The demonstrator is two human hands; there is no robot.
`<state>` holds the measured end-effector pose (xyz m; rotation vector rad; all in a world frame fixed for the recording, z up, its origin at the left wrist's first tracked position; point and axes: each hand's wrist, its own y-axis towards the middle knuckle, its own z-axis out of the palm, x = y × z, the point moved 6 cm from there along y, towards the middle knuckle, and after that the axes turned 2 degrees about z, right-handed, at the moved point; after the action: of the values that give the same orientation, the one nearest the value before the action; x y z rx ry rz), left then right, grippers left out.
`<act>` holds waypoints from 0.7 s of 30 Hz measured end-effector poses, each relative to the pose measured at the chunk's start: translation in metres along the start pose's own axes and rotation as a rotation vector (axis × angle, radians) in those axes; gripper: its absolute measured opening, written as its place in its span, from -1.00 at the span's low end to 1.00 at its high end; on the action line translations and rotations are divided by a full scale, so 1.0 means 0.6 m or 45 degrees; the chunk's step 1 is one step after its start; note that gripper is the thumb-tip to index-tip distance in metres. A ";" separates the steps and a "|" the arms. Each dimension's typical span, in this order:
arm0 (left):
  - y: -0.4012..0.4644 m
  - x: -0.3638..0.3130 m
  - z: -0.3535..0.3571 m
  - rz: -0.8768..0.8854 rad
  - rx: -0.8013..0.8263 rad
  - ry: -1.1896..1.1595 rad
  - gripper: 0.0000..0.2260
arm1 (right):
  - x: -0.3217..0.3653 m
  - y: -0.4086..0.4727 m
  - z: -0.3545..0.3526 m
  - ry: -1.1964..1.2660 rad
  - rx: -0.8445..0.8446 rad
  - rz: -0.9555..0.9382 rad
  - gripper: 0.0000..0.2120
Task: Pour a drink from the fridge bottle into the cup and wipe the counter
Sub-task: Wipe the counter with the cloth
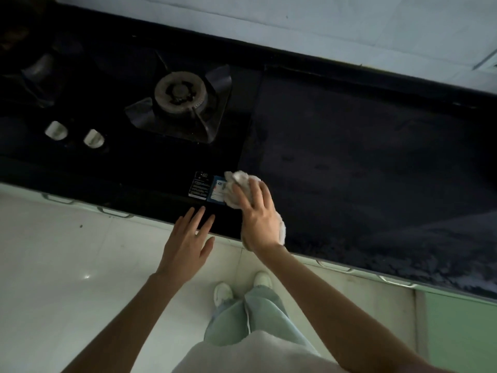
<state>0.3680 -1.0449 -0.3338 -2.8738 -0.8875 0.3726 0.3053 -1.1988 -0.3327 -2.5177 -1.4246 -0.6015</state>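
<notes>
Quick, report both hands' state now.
Left hand: open, fingers straight, holding nothing.
Right hand: presses a cloth on the counter.

Two hands (pixel 188 238), one cloth (pixel 239 189), two knobs (pixel 56 130), two burners (pixel 180 91).

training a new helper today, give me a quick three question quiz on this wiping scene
1. True or false: the right hand holds a white cloth against the dark counter.
2. Which does the cloth partly cover? A) a stove knob B) the sticker label C) the burner
3. Fill in: the left hand has its fingers ____ over the counter's front edge.

Key: 1 true; 2 B; 3 spread.
</notes>
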 end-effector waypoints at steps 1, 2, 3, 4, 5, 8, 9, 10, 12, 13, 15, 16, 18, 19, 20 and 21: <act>-0.001 0.002 0.004 0.012 0.002 0.005 -0.54 | 0.001 0.025 0.001 0.023 -0.016 0.004 -0.21; -0.001 0.003 0.006 0.024 0.002 0.007 -0.54 | -0.009 0.055 -0.004 0.028 -0.031 0.029 -0.22; -0.001 0.004 0.008 0.032 -0.005 0.005 -0.53 | -0.026 0.088 -0.011 0.017 -0.037 0.057 -0.21; 0.000 0.004 0.009 0.037 -0.016 -0.002 -0.53 | -0.049 0.123 -0.021 -0.014 -0.036 0.081 -0.20; 0.000 0.005 0.010 0.038 -0.024 -0.012 -0.54 | -0.072 0.157 -0.033 -0.052 -0.026 0.104 -0.21; -0.002 0.009 0.013 0.044 -0.022 -0.030 -0.52 | -0.132 0.226 -0.065 -0.081 0.028 0.220 -0.27; -0.003 0.011 0.014 0.049 -0.028 -0.029 -0.54 | -0.143 0.228 -0.069 -0.090 0.038 0.259 -0.27; -0.003 0.013 0.014 0.055 -0.032 -0.027 -0.55 | -0.146 0.219 -0.070 -0.105 0.044 0.282 -0.26; -0.005 0.015 0.016 0.064 -0.028 -0.012 -0.54 | -0.134 0.176 -0.061 -0.151 0.045 0.277 -0.25; -0.006 0.016 0.017 0.068 -0.027 -0.002 -0.54 | -0.118 0.146 -0.053 -0.170 0.031 0.243 -0.25; -0.005 0.018 0.019 0.073 -0.030 0.009 -0.53 | -0.077 0.086 -0.033 -0.164 -0.018 0.119 -0.27; -0.005 0.018 0.019 0.075 -0.031 0.015 -0.53 | -0.060 0.065 -0.024 -0.150 -0.042 0.060 -0.29; -0.006 0.018 0.020 0.083 -0.035 0.029 -0.53 | -0.045 0.066 -0.014 -0.106 -0.061 -0.007 -0.31; -0.006 0.018 0.019 0.089 -0.044 0.033 -0.53 | -0.048 0.090 -0.015 -0.072 -0.060 -0.015 -0.33; -0.006 0.018 0.018 0.095 -0.054 0.028 -0.53 | -0.055 0.123 -0.017 -0.046 -0.059 0.001 -0.33; -0.006 0.018 0.018 0.099 -0.065 0.017 -0.53 | -0.065 0.163 -0.020 -0.038 -0.060 0.031 -0.34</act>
<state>0.3718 -1.0355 -0.3456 -2.9606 -0.7966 0.3426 0.3677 -1.2843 -0.3354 -2.5869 -1.4041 -0.6021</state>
